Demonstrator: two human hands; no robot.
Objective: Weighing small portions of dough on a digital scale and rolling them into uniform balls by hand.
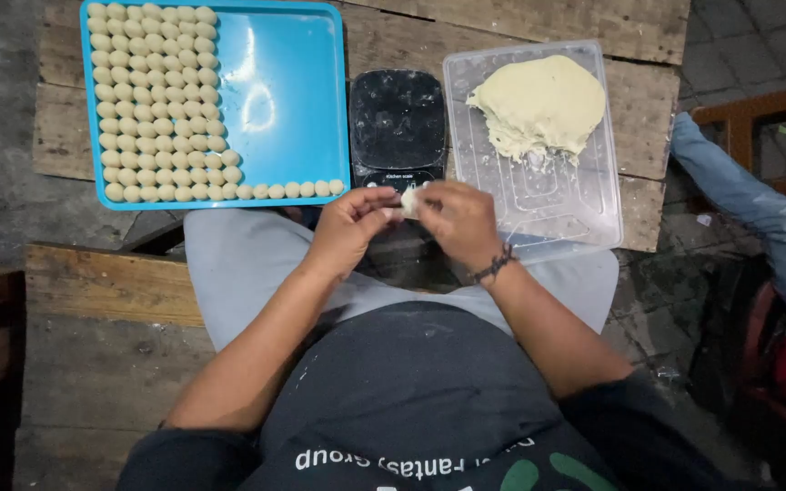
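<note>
Table (648, 36): a rough wooden plank table that spans the top of the view; it carries the tray, the scale and the tub.
Person: seated at the table's near edge, seen from above, in a dark apron over grey trousers, both forearms reaching forward over the lap.
Bench (111, 291): worn wooden boards to the person's left, below the table's near edge.
Other person (757, 195): a bent limb in blue denim at the right edge of the view, beside the table's right end.
Tray (293, 100): a bright blue rectangular tray on the table's left half, its near edge level with the table's near edge.
Balls (152, 100): small pale dough balls in close rows that fill the tray's left half, with a single row running along the tray's near edge to its right corner.
Tub (584, 195): a clear plastic tub on the table's right half, its near end overhanging the table's near edge.
Dough (539, 105): a pale lump lying in the tub's far half.
Scale (397, 123): a black kitchen scale between tray and tub, dusted with flour.
Left hand (349, 227): fingers pinched on the piece, just in front of the scale's near edge.
Right hand (461, 218): meets the left, fingertips closed on the same piece; a dark bracelet sits at the wrist.
Piece (408, 200): a small bit of pale dough, held between both hands above the lap.
</note>
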